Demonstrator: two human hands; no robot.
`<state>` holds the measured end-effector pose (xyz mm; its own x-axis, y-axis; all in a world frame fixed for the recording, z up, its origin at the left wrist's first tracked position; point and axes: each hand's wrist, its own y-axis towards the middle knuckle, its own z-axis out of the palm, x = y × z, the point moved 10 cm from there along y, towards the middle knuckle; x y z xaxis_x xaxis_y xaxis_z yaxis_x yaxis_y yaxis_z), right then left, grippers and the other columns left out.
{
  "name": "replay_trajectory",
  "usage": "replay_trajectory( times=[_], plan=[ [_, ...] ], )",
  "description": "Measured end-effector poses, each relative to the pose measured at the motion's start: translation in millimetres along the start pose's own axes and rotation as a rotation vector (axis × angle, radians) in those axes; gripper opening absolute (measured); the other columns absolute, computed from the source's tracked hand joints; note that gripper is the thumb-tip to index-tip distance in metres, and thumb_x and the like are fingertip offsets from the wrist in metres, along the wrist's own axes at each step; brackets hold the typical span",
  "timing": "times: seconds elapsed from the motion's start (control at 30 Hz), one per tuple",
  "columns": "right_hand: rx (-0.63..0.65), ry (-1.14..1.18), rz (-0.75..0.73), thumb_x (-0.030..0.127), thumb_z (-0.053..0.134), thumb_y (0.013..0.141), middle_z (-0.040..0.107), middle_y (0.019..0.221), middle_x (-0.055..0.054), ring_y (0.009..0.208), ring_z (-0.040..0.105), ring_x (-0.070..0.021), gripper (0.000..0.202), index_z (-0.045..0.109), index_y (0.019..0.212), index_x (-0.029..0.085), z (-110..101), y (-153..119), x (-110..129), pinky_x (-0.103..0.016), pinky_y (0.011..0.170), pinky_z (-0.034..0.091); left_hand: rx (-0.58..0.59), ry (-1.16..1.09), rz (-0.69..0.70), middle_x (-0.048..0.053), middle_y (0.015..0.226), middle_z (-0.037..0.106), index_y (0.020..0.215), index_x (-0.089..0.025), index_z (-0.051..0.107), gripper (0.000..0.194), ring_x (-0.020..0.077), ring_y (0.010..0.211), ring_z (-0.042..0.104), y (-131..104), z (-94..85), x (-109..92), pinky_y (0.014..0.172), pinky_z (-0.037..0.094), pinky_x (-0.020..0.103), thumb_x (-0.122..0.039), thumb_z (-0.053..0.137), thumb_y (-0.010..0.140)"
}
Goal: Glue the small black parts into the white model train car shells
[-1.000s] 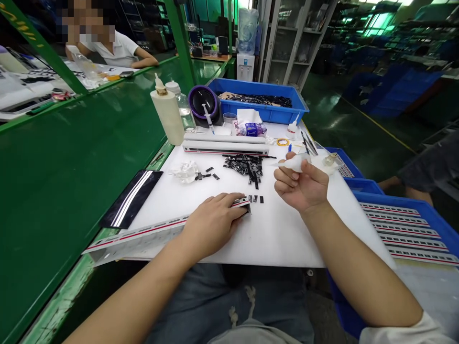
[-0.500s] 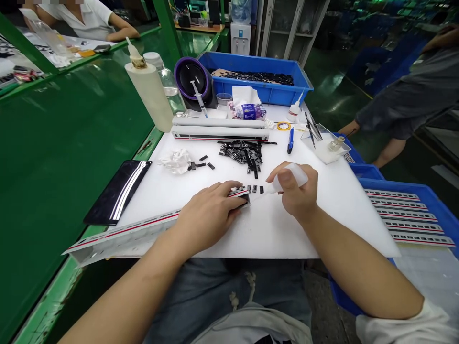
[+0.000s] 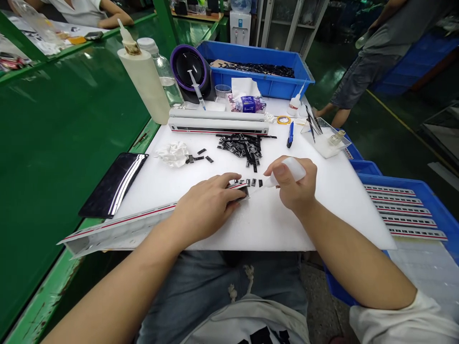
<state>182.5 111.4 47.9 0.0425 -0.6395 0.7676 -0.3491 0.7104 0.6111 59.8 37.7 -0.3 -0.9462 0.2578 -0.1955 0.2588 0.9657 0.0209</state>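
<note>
My left hand [image 3: 208, 205] is wrapped around the right end of a long white channel-shaped strip with a red stripe [image 3: 118, 225], which slants off past the table's left edge. In my right hand [image 3: 296, 186] is a white squeeze bottle [image 3: 292, 171], tipped so its thin clear nozzle points left toward the strip's end. Whether the tip touches the strip I cannot tell. Small black pieces with light centres [image 3: 254, 182] stand in a short row just beyond the strip's end. Behind them lies a heap of similar black pieces [image 3: 238, 147].
Farther back are finished-looking white strips [image 3: 218, 125], crumpled tissue [image 3: 174, 154], a blue cutter [image 3: 290, 134], yellow tape [image 3: 283, 120] and a clear tray [image 3: 328, 143]. A blue bin [image 3: 258, 86] stands behind. A black glossy panel [image 3: 113, 184] lies left; striped strips [image 3: 409, 212] fill a crate right.
The view has shifted slightly. Both hands keep their hold, with the nozzle still near the strip's end. A person in the right background has moved and stands more upright in view.
</note>
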Motion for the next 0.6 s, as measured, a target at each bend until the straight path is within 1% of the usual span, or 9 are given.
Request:
replay_trajectory(
  times=[0.17, 0.37, 0.6],
  plan=[
    [0.016, -0.019, 0.011, 0.052, 0.057, 0.091, 0.051, 0.05, 0.001, 0.044, 0.042, -0.0096, 0.047, 0.058, 0.058, 0.018, 2.1, -0.3, -1.4, -0.026, 0.043, 0.032, -0.008, 0.036, 0.014, 0.003, 0.143, 0.05, 0.112, -0.032, 0.069, 0.03, 0.0277, 0.115, 0.058, -0.7, 1.3, -3.4, 0.091, 0.052, 0.046, -0.035, 0.044, 0.097],
    [0.028, -0.026, 0.008, 0.05, 0.057, 0.091, 0.05, 0.051, 0.001, 0.044, 0.043, -0.0101, 0.046, 0.057, 0.058, 0.019, 3.8, -1.8, 1.2, -0.027, 0.043, 0.031, -0.023, 0.057, 0.013, 0.005, 0.142, 0.052, 0.114, -0.03, 0.068, 0.031, 0.0283, 0.116, 0.057, -1.8, 0.8, -7.1, 0.095, 0.05, 0.048, -0.034, 0.043, 0.097],
    [0.038, -0.089, 0.016, 0.054, 0.054, 0.092, 0.053, 0.053, 0.0, 0.045, 0.044, -0.0111, 0.047, 0.057, 0.059, 0.02, 7.2, -2.8, -0.9, -0.028, 0.045, 0.033, -0.045, 0.052, 0.019, 0.007, 0.141, 0.053, 0.113, -0.028, 0.069, 0.031, 0.0294, 0.115, 0.057, -3.5, -0.7, -8.5, 0.093, 0.05, 0.049, -0.033, 0.043, 0.097]
  ],
)
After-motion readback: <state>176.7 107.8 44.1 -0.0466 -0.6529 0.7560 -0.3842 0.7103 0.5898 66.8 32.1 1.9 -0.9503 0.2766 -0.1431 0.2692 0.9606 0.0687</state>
